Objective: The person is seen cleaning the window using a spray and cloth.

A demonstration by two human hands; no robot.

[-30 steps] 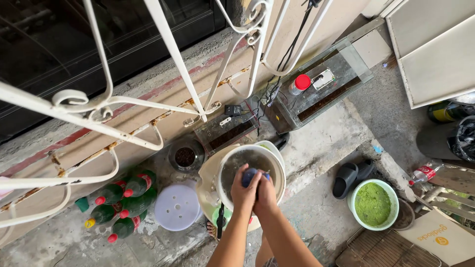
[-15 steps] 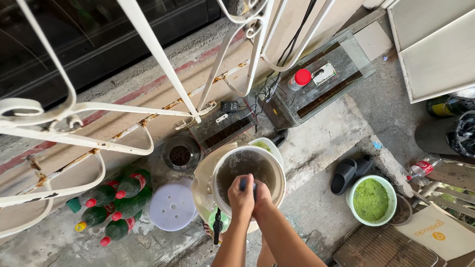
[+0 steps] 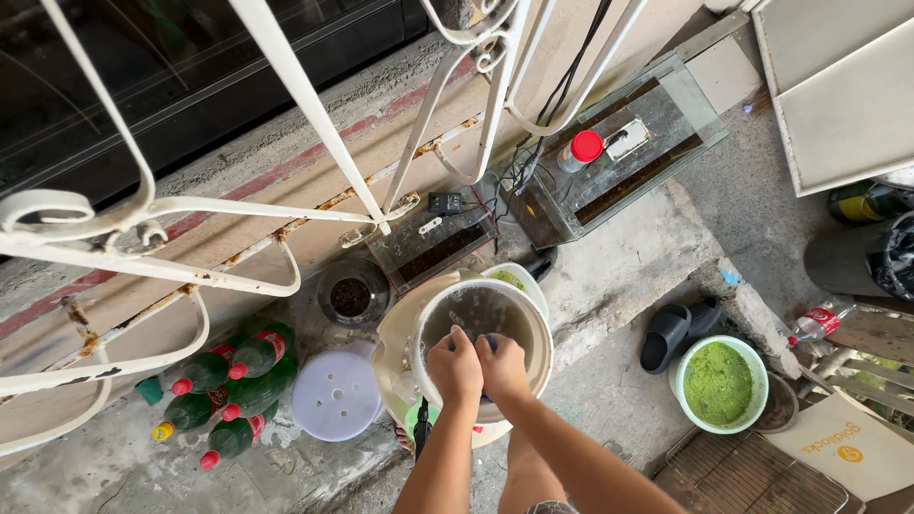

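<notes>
Bucket (image 3: 533, 324) on rough concrete floor (image 3: 628, 257) outdoors.

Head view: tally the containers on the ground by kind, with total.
Green bottles with red caps: 5
Glass tanks: 2
White buckets (one under both hands, one of green water): 2
Small round pot of dark soil: 1
Total: 10
Both hands, left and right, rest on the near bucket's rim; what they hold is unclear.
</notes>
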